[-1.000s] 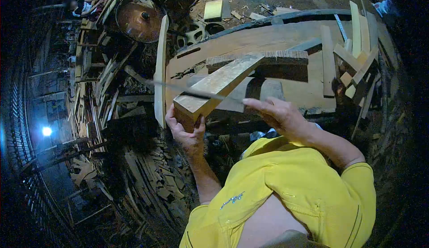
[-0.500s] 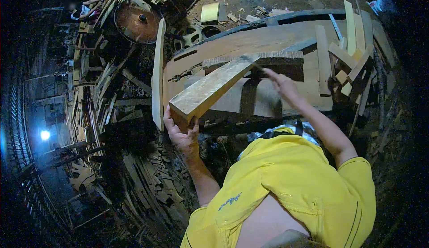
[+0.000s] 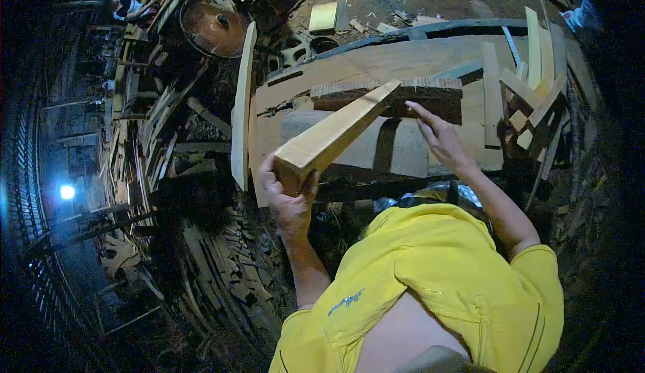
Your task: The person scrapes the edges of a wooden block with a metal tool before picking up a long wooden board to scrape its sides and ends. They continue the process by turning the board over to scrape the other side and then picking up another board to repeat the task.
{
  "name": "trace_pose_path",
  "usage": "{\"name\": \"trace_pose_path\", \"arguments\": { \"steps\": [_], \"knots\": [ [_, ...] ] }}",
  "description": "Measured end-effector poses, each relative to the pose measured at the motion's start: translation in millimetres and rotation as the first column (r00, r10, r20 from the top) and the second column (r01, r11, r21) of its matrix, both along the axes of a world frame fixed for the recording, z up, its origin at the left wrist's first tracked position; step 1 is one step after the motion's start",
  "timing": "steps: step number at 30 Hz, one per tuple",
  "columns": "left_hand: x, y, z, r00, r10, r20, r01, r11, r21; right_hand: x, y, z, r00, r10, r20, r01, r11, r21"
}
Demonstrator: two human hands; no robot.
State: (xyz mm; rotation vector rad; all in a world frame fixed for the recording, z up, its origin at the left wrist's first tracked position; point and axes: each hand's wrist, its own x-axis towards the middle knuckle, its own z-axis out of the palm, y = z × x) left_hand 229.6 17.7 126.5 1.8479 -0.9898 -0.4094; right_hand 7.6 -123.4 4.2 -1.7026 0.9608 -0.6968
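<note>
A long squared wooden beam [image 3: 339,128] slants up and away over the workbench, its face smooth and yellowish. My left hand [image 3: 290,198] grips its near end, with fingers on one side and the thumb on the other. My right hand [image 3: 445,143] is just right of the beam's far end, its fingers stretched out and apart, with nothing in them. Behind the beam a thick dark block with a rough, pale upper edge [image 3: 430,85] lies on the bench [image 3: 349,57]. A pale flat board [image 3: 403,148] lies closer to me, crossed by a dark shadow.
A narrow plank [image 3: 243,118] stands along the bench's left end. Several offcuts [image 3: 527,108] lean in a heap at the right. A round rusty disc [image 3: 213,25] and piles of scrap wood [image 3: 144,145] fill the left. Another person [image 3: 127,7] is far off at upper left.
The beam has turned in my left hand, so a smoother face shows on top, and its near end has shifted slightly right. My right hand has moved a little right with fingers extended.
</note>
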Motion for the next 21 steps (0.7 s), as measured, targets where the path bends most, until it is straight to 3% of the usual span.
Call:
{"name": "trace_pose_path", "arguments": {
  "steps": [1,3,4,5,6,7,8,9,10,13,17,20,21],
  "knots": [
    [-3,0,4,1.0,0.004,0.002,-0.004,1.0,0.003,0,6,28,0.994,0.068,0.082,-0.067,0.998,-0.009],
    [-7,0,8,0.975,-0.04,-0.221,0.044,0.999,0.015,-5,20,71,0.977,0.213,0.03,-0.204,0.96,-0.19],
    [-3,6,-15,0.949,-0.06,-0.31,0.014,0.989,-0.148,-7,25,90,0.978,0.208,0.028,-0.2,0.962,-0.188],
    [-5,6,-12,0.947,-0.066,-0.313,0.021,0.989,-0.147,-9,29,106,0.946,0.322,-0.037,-0.323,0.928,-0.186],
    [-8,4,-6,0.999,-0.035,-0.023,0.034,0.999,-0.011,-11,30,113,0.897,0.43,-0.101,-0.441,0.88,-0.177],
    [-9,3,-3,0.961,-0.039,0.273,0.006,0.993,0.12,-11,31,110,0.9,0.424,-0.104,-0.437,0.882,-0.178],
    [-5,4,-6,0.961,-0.042,0.272,0.01,0.993,0.119,-9,34,100,0.911,0.4,-0.097,-0.411,0.885,-0.216],
    [2,7,-12,0.993,-0.042,0.108,0.034,0.997,0.073,-5,36,88,0.921,0.379,-0.089,-0.388,0.886,-0.254],
    [4,6,-12,0.997,-0.047,-0.058,0.048,0.999,0.024,-1,35,74,0.949,0.314,0.034,-0.288,0.905,-0.315],
    [-9,2,-5,0.999,-0.028,0.042,0.031,0.997,-0.071,-6,27,62,0.948,0.312,-0.069,-0.32,0.921,-0.225],
    [-10,4,-7,1.0,0.003,0.029,-0.001,0.996,-0.086,-10,31,72,0.896,0.401,-0.192,-0.437,0.875,-0.211],
    [-6,7,-8,0.998,-0.036,-0.045,0.032,0.995,-0.09,-3,4,3,0.981,0.191,0.038,-0.169,0.932,-0.32],
    [-7,5,-3,1.0,-0.015,0.008,0.016,0.999,-0.05,-8,-7,-23,0.978,0.137,-0.157,-0.168,0.965,-0.203]
  ]
}}
